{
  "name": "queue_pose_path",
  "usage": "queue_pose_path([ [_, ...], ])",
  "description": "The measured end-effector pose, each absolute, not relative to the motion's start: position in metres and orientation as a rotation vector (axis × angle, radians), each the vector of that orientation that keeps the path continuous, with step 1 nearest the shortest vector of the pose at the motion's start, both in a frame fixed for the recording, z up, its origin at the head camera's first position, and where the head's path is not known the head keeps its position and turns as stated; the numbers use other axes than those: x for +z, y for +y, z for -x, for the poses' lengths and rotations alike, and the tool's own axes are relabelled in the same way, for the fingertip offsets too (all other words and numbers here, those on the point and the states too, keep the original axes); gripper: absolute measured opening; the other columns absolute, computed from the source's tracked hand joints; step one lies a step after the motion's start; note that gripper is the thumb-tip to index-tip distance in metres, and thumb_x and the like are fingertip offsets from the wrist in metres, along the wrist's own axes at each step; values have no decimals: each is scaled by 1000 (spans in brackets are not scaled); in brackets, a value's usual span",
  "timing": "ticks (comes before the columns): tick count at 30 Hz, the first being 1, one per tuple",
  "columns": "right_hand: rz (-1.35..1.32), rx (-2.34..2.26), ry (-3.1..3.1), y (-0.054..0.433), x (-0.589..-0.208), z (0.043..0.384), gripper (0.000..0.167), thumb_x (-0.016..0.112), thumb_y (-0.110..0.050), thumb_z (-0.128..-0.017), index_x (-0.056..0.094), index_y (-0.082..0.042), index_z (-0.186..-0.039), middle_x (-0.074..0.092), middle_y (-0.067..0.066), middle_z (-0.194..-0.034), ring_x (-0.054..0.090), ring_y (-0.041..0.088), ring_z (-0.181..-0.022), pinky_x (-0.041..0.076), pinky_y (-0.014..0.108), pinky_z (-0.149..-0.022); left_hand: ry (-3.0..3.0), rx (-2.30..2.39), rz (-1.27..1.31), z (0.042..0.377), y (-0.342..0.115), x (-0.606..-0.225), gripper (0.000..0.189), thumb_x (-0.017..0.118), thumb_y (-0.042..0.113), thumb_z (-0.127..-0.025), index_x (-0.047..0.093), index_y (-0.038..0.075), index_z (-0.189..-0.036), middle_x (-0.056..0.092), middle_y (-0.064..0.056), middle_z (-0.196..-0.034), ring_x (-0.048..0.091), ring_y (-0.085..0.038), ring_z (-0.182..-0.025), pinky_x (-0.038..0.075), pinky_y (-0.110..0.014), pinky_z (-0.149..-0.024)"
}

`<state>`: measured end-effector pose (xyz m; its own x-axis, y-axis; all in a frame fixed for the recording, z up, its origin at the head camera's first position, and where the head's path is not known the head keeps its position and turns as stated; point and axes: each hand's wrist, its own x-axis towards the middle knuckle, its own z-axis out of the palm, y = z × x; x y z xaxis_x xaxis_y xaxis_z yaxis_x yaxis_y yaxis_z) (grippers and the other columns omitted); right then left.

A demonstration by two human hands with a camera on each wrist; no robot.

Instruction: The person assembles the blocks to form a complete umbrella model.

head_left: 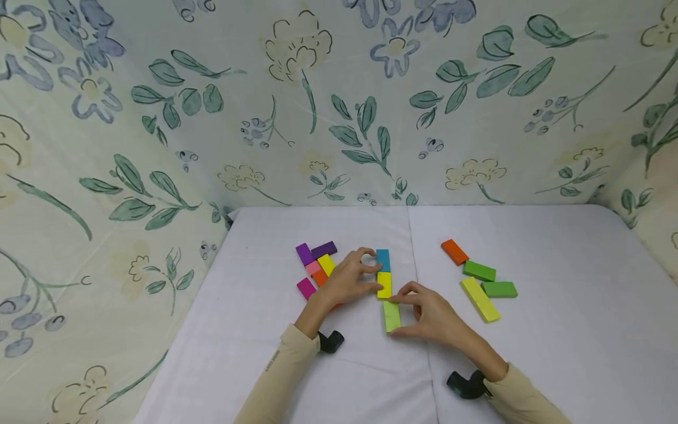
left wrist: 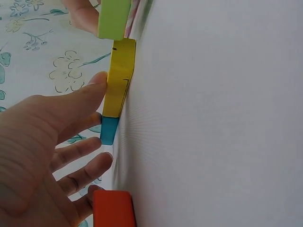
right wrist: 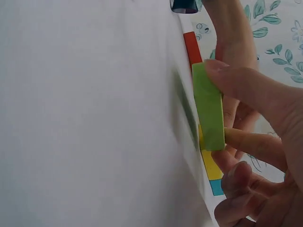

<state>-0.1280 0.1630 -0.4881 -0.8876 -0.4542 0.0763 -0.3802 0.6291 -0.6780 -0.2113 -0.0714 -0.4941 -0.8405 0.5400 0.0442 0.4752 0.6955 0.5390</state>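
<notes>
My right hand [head_left: 436,315] pinches a light green block [head_left: 392,318] by its two ends, thumb at the near end and a finger at the far end. In the right wrist view this light green block [right wrist: 208,111] is raised off the white cloth. A yellow block [head_left: 384,285] and a blue block [head_left: 384,260] lie end to end just beyond it. My left hand [head_left: 346,277] rests along their left side. The left wrist view shows its thumb against the yellow block [left wrist: 120,78] and fingertips by the blue block [left wrist: 109,131].
Left of the row, partly behind the left hand, several blocks lie grouped, among them a purple block [head_left: 304,254] and a magenta block [head_left: 306,288]. To the right are an orange block [head_left: 454,252], two green blocks [head_left: 479,271] and a long yellow block [head_left: 479,300]. White cloth [head_left: 572,353] covers the table.
</notes>
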Motion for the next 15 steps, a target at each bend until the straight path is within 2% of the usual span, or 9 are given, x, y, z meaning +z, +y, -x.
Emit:
queue_pose_path([
  [6, 685, -1052, 2838, 151, -495, 126, 61, 96, -38, -70, 77, -14, -123, 60, 1, -113, 40, 1, -67, 36, 19, -58, 2789, 819, -831, 210, -71, -493, 56, 78, 40, -92, 62, 20, -142, 49, 0, -151, 48, -23, -137, 48, -40, -114],
  [15, 641, -981, 2925, 147, -496, 125, 62, 96, -41, -69, 78, -17, -123, 62, -4, -105, 45, 4, -71, 38, 19, -61, 2809, 769, -856, 211, -70, -492, 55, 77, 42, -93, 63, 20, -141, 47, 1, -156, 47, -22, -137, 50, -39, -111],
])
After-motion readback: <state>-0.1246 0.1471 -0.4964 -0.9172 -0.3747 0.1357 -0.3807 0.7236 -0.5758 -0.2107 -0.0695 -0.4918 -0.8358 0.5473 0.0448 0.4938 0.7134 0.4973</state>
